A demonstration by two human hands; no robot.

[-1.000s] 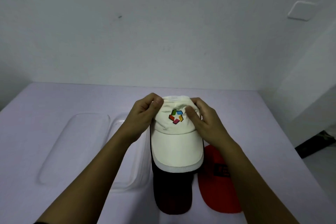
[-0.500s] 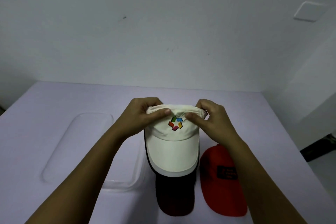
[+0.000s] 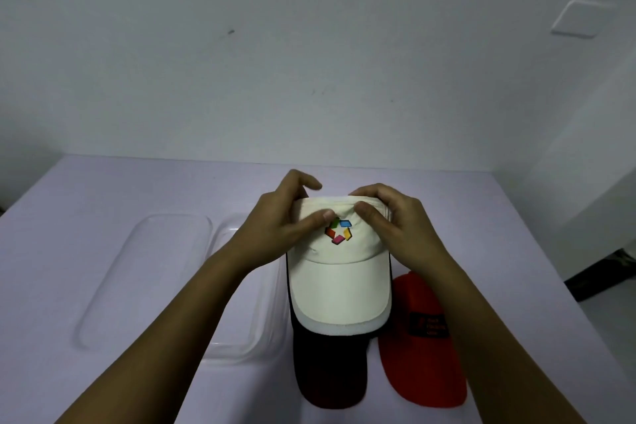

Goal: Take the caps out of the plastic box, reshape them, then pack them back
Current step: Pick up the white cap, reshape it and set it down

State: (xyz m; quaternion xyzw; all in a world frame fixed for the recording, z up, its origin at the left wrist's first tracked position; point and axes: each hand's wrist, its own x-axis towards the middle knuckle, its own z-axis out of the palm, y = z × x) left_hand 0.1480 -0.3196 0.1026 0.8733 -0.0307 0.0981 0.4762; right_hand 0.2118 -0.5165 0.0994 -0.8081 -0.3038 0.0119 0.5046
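My left hand and right hand both pinch the folded crown of the cream cap, thumbs beside its coloured logo. It sits over a dark cap, just right of the clear plastic box. I'd press evenly from both sides so the crown flattens square.

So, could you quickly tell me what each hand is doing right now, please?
Left hand: pinching the crown of the cream fabric cap with the colourful logo.
Right hand: pinching that cap's crown too.
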